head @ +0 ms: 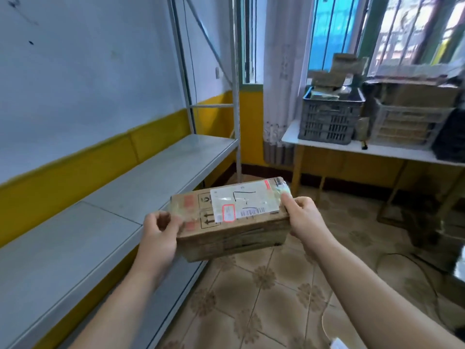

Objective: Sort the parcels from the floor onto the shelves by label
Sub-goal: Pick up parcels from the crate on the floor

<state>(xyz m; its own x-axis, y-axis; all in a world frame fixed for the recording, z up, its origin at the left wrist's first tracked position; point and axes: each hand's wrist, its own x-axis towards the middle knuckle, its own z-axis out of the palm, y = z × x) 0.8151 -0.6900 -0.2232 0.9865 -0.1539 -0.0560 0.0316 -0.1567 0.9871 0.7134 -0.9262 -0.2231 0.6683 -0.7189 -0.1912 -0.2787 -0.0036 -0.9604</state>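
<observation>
A brown cardboard parcel (234,230) is held in the air in front of me, above the tiled floor. Its top carries a white shipping label (245,201) with a barcode, handwritten marks and a red-framed sticker. My left hand (159,234) grips the parcel's left end, thumb on top. My right hand (305,216) grips the right end, thumb pressing the taped corner. The grey metal shelf (105,222) lies just to the left of the parcel, its board bare.
The shelf's upright posts (235,96) stand at its far end by the yellow-and-white wall. A white table (352,147) at the back right carries a grey crate (329,117), a white crate and boxes. Dark objects and cables lie on the floor at the right.
</observation>
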